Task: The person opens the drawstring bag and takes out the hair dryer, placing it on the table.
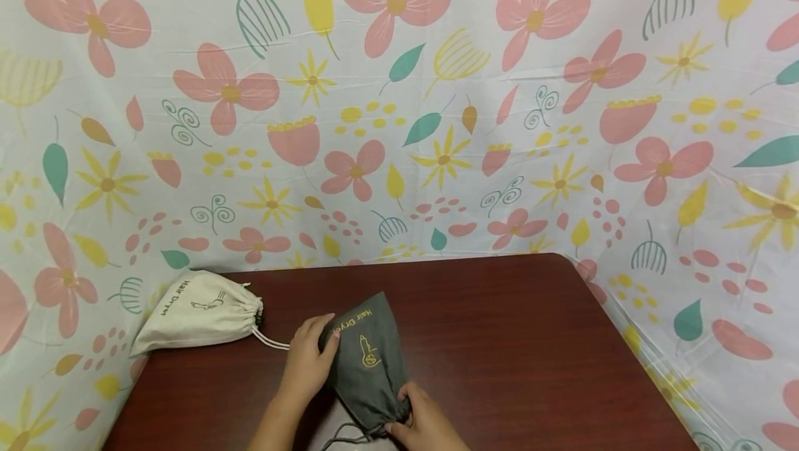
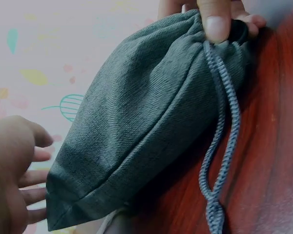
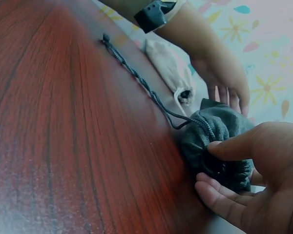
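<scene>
The off-white bag (image 1: 200, 309) lies at the far left corner of the desk (image 1: 512, 354), printed "Hair Dryer", its gathered mouth and cords (image 1: 271, 341) directed right. The floral cloth (image 1: 399, 111) hangs beyond the far edge.

Next to the right, the left forearm (image 1: 275, 420) extends from the near side toward the far edge, inclined right. A black device (image 3: 154, 17) is worn at its wrist. The left hand (image 1: 306, 361) is at the bottom end of the dark grey bag (image 1: 362, 361). Its fingers are extended and slightly separated, with the thumb apart from them; it has hold of nothing. Whether the fingertips contact the fabric cannot be determined.

The dark grey bag is located left of the desk's middle, toward the near side. Its closed end points to the far edge and its gathered mouth to the near edge. The print is yellow. Its braided cord (image 2: 232, 107) hangs from the mouth.

At the right, the right hand (image 1: 424, 420) reaches in from the near side, directed toward the far left corner. Its thumb and curled fingers pinch the gathered mouth from opposite sides.
</scene>
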`<act>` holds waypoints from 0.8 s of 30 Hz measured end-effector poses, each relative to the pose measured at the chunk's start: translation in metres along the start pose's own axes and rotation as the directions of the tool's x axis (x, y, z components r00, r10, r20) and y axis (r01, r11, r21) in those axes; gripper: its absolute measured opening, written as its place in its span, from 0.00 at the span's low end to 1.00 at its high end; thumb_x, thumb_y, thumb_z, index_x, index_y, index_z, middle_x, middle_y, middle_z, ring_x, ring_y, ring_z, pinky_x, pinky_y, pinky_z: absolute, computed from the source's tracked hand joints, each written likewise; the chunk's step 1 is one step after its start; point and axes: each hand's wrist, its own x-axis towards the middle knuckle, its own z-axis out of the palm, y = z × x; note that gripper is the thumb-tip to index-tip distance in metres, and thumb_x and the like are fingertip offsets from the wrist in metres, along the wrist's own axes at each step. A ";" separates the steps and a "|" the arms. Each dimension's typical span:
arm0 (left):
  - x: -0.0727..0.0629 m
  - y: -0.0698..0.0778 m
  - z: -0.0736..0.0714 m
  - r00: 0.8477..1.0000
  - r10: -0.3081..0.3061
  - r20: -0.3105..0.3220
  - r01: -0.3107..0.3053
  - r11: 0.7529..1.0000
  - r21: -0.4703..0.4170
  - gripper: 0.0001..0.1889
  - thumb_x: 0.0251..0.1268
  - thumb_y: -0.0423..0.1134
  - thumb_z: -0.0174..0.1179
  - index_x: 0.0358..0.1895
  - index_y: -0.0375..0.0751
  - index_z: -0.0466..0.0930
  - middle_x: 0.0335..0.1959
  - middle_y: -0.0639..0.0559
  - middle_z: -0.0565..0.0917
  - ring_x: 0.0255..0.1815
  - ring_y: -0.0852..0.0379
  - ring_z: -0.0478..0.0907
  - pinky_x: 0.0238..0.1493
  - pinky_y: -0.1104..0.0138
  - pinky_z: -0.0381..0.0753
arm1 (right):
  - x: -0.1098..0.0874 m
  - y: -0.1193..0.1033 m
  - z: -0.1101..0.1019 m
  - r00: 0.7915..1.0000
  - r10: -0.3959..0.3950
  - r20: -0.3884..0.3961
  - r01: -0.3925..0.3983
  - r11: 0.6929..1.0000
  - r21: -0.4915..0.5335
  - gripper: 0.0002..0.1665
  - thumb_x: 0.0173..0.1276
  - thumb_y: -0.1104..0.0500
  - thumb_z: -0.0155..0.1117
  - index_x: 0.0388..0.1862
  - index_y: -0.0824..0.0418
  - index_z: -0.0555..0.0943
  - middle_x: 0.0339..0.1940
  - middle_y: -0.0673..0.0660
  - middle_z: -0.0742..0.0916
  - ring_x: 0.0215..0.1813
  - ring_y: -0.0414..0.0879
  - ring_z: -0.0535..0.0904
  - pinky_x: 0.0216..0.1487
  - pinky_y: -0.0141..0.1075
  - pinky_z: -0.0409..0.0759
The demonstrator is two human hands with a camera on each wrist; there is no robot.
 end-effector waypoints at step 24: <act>-0.026 0.011 0.020 0.987 0.125 -0.105 -0.142 0.976 -0.165 0.08 0.61 0.30 0.67 0.34 0.50 0.82 0.27 0.66 0.70 0.26 0.70 0.67 0.28 0.74 0.70 | 0.015 0.006 0.001 0.990 0.023 -0.139 -0.019 0.999 0.034 0.26 0.67 0.52 0.71 0.51 0.62 0.67 0.36 0.56 0.77 0.19 0.37 0.76 0.23 0.32 0.76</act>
